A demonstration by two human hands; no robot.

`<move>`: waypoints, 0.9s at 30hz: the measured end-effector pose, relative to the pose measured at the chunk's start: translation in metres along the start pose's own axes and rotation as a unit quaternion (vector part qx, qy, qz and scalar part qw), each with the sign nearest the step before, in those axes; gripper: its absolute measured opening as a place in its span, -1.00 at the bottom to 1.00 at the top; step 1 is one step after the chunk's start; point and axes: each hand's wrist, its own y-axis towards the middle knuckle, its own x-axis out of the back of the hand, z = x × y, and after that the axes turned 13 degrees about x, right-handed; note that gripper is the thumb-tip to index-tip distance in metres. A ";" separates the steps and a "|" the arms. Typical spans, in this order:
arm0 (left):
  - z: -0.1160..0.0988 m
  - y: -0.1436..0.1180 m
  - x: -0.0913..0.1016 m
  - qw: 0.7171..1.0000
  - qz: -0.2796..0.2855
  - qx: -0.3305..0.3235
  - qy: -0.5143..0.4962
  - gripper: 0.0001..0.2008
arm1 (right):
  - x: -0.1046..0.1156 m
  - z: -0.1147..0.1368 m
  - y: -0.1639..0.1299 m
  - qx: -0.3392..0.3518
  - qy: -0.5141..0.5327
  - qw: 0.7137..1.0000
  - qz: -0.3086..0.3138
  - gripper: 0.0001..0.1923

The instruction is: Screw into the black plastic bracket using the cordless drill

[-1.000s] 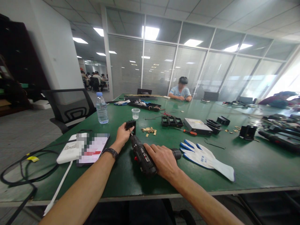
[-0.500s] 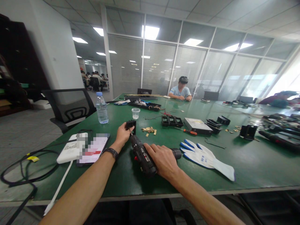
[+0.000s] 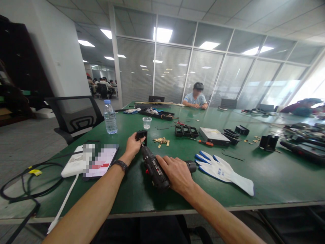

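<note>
My right hand [image 3: 177,172] is wrapped round the grip of a black cordless drill [image 3: 155,169], which lies on its side above the green table. The drill's bit points away from me and meets a small black plastic part [image 3: 141,135]. My left hand [image 3: 132,145] pinches that part and steadies it; whether the bit sits in a screw there is too small to tell. Just right of the part is a pile of small brass-coloured metal plates [image 3: 161,141]. A clear plastic cup [image 3: 146,122] stands behind it.
On the left are a water bottle [image 3: 110,117], a phone [image 3: 103,161], a white device [image 3: 76,162] and black cables. To the right lie a white-and-blue glove [image 3: 219,169], black frames [image 3: 186,131], a screwdriver [image 3: 207,143] and a metal box [image 3: 214,135]. A person [image 3: 195,96] sits across the table.
</note>
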 end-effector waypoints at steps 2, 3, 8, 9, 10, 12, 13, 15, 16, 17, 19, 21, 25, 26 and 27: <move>0.001 0.001 0.000 1.000 -0.001 -0.002 0.000 -0.61 | 0.000 0.000 0.000 -0.001 0.001 1.000 -0.001 -0.37; 0.001 0.001 0.000 1.000 -0.002 -0.001 -0.003 -0.61 | 0.000 0.000 0.000 -0.002 0.002 1.000 0.000 -0.37; -0.001 0.000 -0.001 1.000 0.002 0.010 -0.016 -0.60 | 0.004 0.001 0.000 -0.004 0.001 1.000 0.012 -0.39; -0.001 0.000 -0.001 1.000 0.002 0.011 -0.018 -0.60 | 0.004 0.001 0.000 -0.005 0.000 1.000 0.014 -0.39; -0.002 -0.001 -0.002 1.000 0.002 0.012 -0.019 -0.60 | 0.004 0.001 0.000 -0.005 0.000 1.000 0.015 -0.39; -0.003 -0.002 -0.002 1.000 0.001 0.010 -0.017 -0.60 | 0.004 0.001 0.000 -0.004 0.000 1.000 0.012 -0.39; -0.004 -0.003 -0.002 1.000 0.000 0.007 -0.015 -0.61 | 0.004 0.001 0.000 -0.003 0.001 1.000 0.008 -0.39; -0.004 -0.003 -0.002 1.000 -0.003 0.003 -0.009 -0.61 | 0.003 0.001 0.000 -0.001 0.003 1.000 0.001 -0.40; -0.004 -0.004 -0.001 1.000 -0.005 0.002 -0.006 -0.61 | 0.002 0.000 0.000 0.000 0.005 1.000 -0.001 -0.40; -0.005 -0.004 -0.001 1.000 -0.006 0.002 -0.004 -0.62 | 0.002 0.000 0.000 0.000 0.007 1.000 -0.003 -0.41; -0.005 -0.004 -0.001 1.000 -0.006 0.002 -0.001 -0.62 | 0.002 0.000 -0.001 -0.001 0.009 1.000 -0.005 -0.42; -0.005 -0.004 -0.001 1.000 -0.005 0.003 -0.001 -0.62 | 0.001 0.000 -0.001 -0.002 0.010 1.000 -0.005 -0.41; -0.007 -0.005 -0.001 1.000 -0.006 0.003 -0.003 -0.62 | 0.002 0.000 -0.001 0.000 0.008 1.000 -0.003 -0.38; -0.007 -0.006 -0.001 1.000 -0.005 0.003 -0.004 -0.61 | 0.002 0.000 -0.001 -0.001 0.007 1.000 -0.001 -0.37; -0.007 -0.006 -0.001 1.000 -0.005 0.003 -0.003 -0.61 | 0.002 0.000 0.000 -0.002 0.006 1.000 0.001 -0.37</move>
